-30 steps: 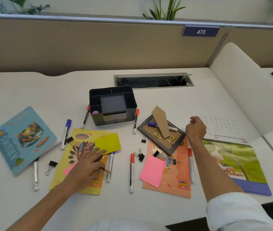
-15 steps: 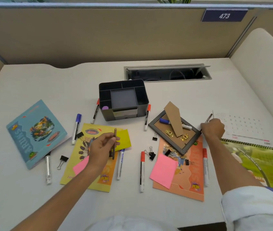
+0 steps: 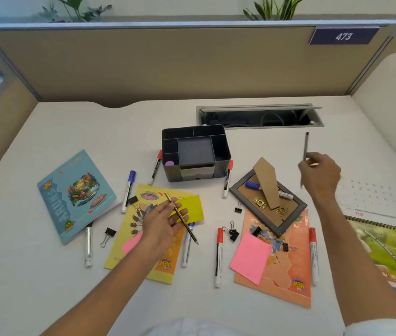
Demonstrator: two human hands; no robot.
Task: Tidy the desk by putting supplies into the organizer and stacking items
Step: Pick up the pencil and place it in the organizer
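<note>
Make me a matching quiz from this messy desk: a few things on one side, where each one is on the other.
Things:
1. pencil
2. grey pen
3. blue marker
4. purple eraser

Places:
A. in the organizer
B. on the picture frame
C. in the left hand
D. in the right hand

Pairs: 1-C, 2-D, 3-B, 4-A

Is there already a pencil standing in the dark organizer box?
No: the organizer holds no pencil; the yellow pencil is in the left hand and a grey pen in the right hand.
</note>
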